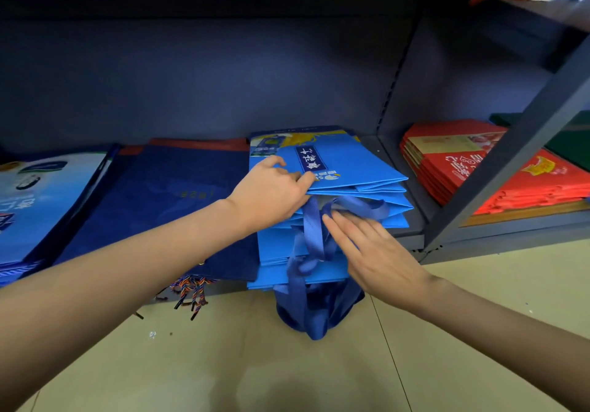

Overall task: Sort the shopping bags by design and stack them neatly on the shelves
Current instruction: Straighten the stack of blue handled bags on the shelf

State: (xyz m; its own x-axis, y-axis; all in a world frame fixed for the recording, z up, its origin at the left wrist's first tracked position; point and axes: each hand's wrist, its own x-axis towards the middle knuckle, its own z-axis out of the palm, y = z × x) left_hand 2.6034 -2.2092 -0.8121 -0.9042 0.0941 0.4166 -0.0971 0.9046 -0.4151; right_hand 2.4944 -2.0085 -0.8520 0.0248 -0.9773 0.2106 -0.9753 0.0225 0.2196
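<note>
A stack of bright blue shopping bags (357, 172) lies on the bottom shelf (412, 234), right of the middle. My left hand (271, 194) grips the near edge of the top bags and lifts them a little. My right hand (373, 252) lies flat with straight fingers on the blue ribbon handles (311, 229), pressing them toward the gap under the lifted bags. More blue handles (316, 312) hang over the shelf's front edge to the floor.
A flat navy bag (159, 200) with braided cords (191, 287) lies left of the stack, and a white and blue bag (35, 194) at far left. Red bags (498, 175) are stacked in the right bay behind a grey upright (510, 153). The beige tiled floor (255, 363) is in front.
</note>
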